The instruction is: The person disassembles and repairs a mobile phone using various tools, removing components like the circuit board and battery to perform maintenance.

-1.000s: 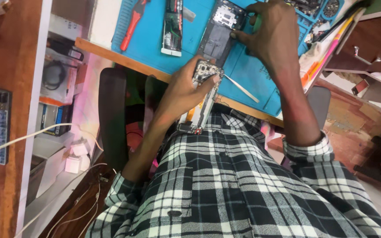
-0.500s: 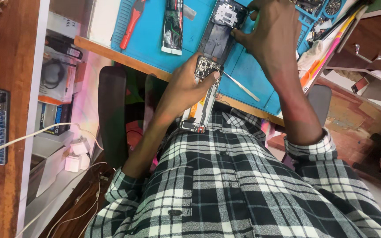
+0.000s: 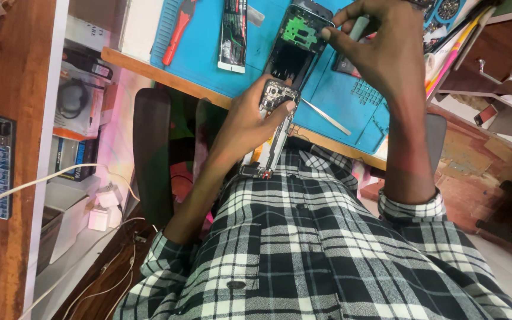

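My left hand [image 3: 245, 121] grips a long narrow circuit board and frame piece [image 3: 271, 133] over the near edge of the blue work mat [image 3: 202, 50]. My right hand [image 3: 380, 50] pinches a small grey tool [image 3: 358, 26] with its tip at the edge of an opened phone body [image 3: 296, 47], whose green board shows at the top. The phone lies on the mat just beyond my left thumb. A thin metal spudger [image 3: 326, 116] rests on the mat between my hands.
A red-handled tool [image 3: 176, 32] and a flat dark packet [image 3: 233, 32] lie at the mat's left. A black chair [image 3: 152, 151] stands below the wooden desk edge [image 3: 161, 74]. Left shelves hold boxes and white cables [image 3: 42, 178]. Wooden drawers [image 3: 487, 65] stand at the right.
The view has shifted slightly. My right hand has drawn back a little along the phone's upper edge; my left hand keeps its hold on the board piece.
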